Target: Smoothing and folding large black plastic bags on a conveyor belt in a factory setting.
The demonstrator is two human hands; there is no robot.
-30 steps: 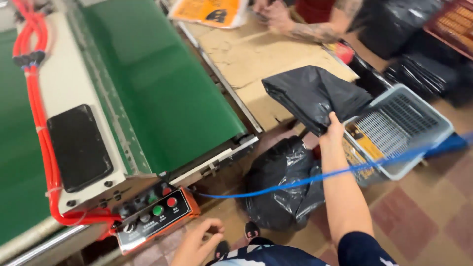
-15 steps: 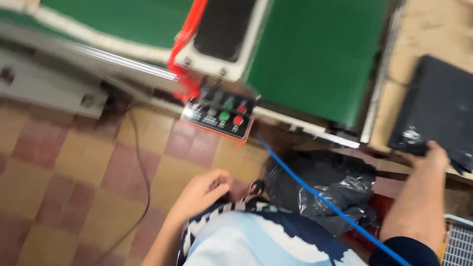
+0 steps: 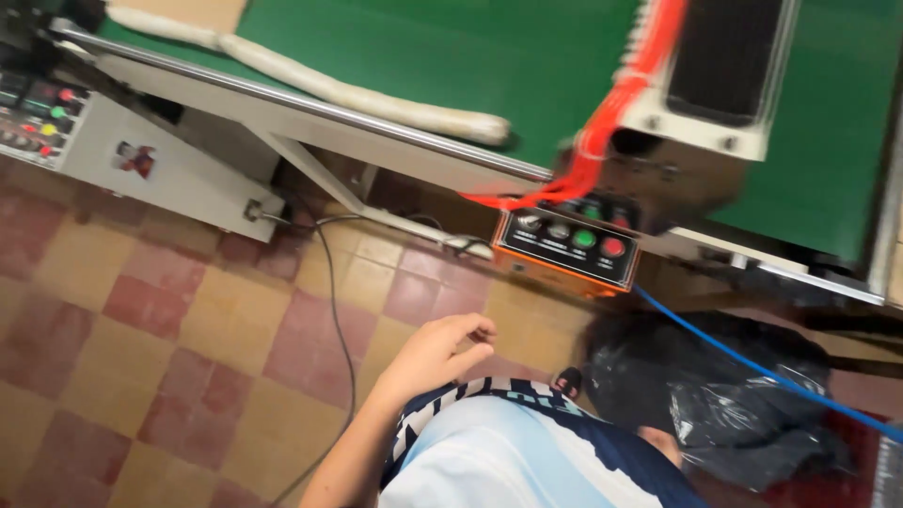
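Control box [image 3: 569,246], orange-edged with a black face and a row of round buttons, among them a green and a red one, hangs under the edge of the green conveyor belt [image 3: 423,56], and it is the thing nearest to our left hand [image 3: 442,353]. We hold that hand low in front of our own body, just below and to the left of the box and apart from it, above the red and yellow checkered floor [image 3: 179,320]. Its grip is loose and holds nothing: the fingers curl halfway inward with the thumb beside them. Our right hand is out of view, so we cannot tell its grip. A bundle of red cables [image 3: 611,122] runs down from the machine housing to just above the box, and a blue hose [image 3: 752,362] leaves the box's right end and crosses over a full black plastic bag [image 3: 724,404] on the floor at our right. A thin grey cord [image 3: 334,301] trails across the tiles to the left of our hand. Farther left, a second control panel [image 3: 38,108] with small coloured buttons sits on a grey cabinet under the belt frame.
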